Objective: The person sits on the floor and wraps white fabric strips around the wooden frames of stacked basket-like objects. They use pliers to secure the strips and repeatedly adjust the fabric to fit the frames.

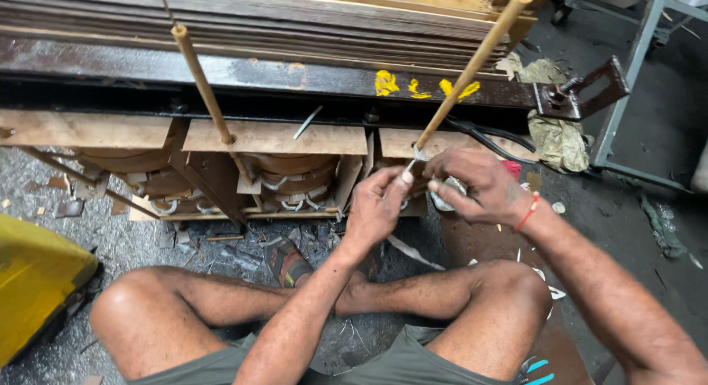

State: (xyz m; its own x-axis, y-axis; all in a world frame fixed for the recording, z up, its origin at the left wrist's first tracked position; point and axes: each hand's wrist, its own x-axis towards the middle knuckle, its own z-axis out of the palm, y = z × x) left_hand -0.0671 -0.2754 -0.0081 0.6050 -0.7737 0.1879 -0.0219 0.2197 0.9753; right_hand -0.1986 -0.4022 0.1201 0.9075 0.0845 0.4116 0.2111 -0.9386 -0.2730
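A white strip point(410, 166) of tape or ribbon was held between both hands, just below the foot of the right wooden rod point(472, 66). The left hand point(375, 208) was closed, with the strip pinched between thumb and fingertips. The right hand point(476, 184) was closed too, around a small white roll or bundle point(442, 200) from which the strip seemed to come; this could not be told for sure, because the fingers covered most of it. The strip was seen near the right coil of the big machine on the floor, under a wooden board point(274, 137).

The strip was judged to be light, thin and soft, so it would bend and twist easily and could slip if it was held loosely. It was thought best taken near its free end with the fingertips and kept tight. The rod looked stiff and firm.

A second wooden rod point(203, 82) stood to the left. A yellow container point(37, 282) was placed at the near left, and a metal bracket point(582, 90) at the far right.
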